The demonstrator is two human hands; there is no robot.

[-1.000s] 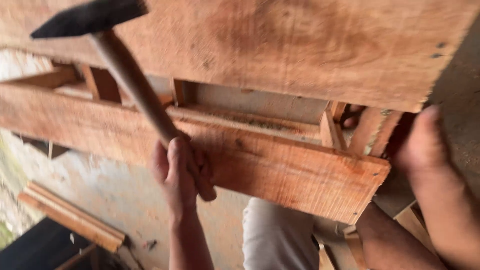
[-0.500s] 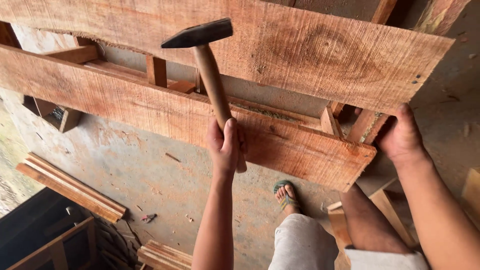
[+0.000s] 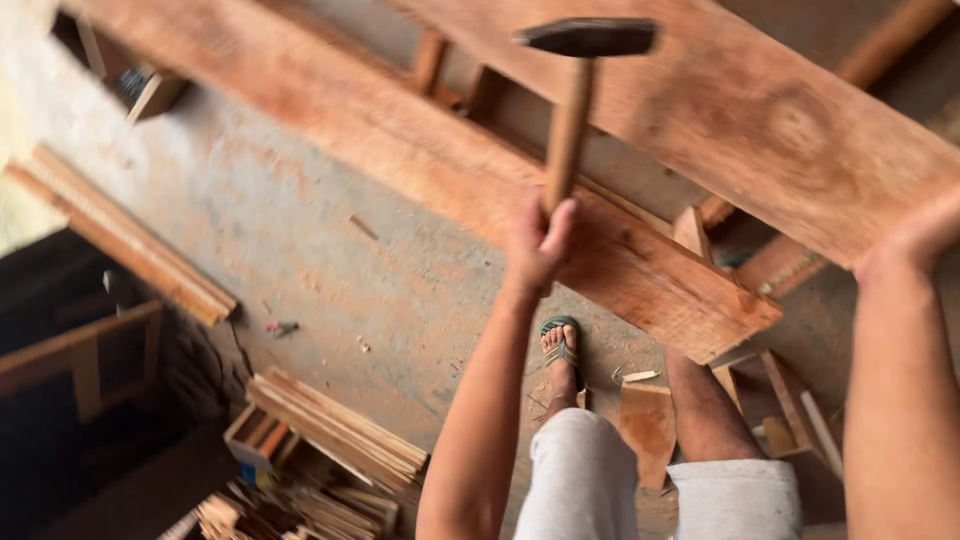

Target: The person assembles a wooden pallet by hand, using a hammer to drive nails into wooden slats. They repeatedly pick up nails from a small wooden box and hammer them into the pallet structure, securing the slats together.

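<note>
My left hand (image 3: pixel 538 243) is raised and shut around the wooden handle of a hammer (image 3: pixel 578 90), whose dark metal head sits high above two reddish planks. The nearer plank (image 3: pixel 430 160) runs diagonally across a wooden frame. The wider upper plank (image 3: pixel 760 110) lies behind it. My right hand (image 3: pixel 915 240) rests on the right end of the wide plank, pressing on its edge; its fingers are mostly hidden by blur.
Below is a dusty concrete floor (image 3: pixel 300 250). My foot in a sandal (image 3: pixel 560 345) stands under the planks. Stacked wood strips (image 3: pixel 335 425) lie at the lower left, a long batten (image 3: pixel 125 240) at the left, and small offcuts (image 3: pixel 648 425) near my legs.
The hammer has swung up and to the right with my left hand. The view has tilted, showing more floor at the left. My right hand stays on the plank's end.
</note>
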